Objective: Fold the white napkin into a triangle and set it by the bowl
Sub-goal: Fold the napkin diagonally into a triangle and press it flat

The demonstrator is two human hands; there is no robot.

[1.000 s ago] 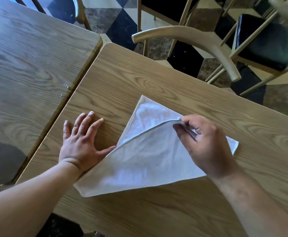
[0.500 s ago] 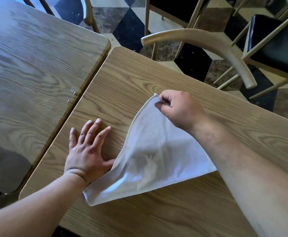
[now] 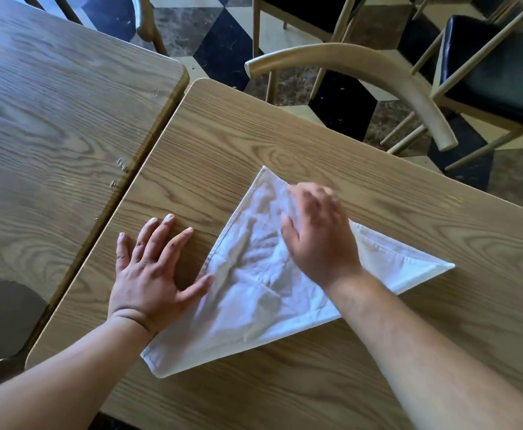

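Note:
The white napkin lies folded into a triangle on the wooden table, its long edge toward me and one corner pointing away. My left hand rests flat on the table at the napkin's left edge, fingers spread, its thumb touching the cloth. My right hand lies palm down on the upper part of the napkin, blurred by motion, fingers apart and holding nothing. No bowl is in view.
A second wooden table adjoins on the left with a narrow gap between. Beyond the far edge stands a chair with a curved wooden back; a black-seated chair is at the upper right over a checkered floor.
My right hand carried the napkin's corner up to the far corner, let it go, and now lies flat on the folded cloth. My left hand stayed in place.

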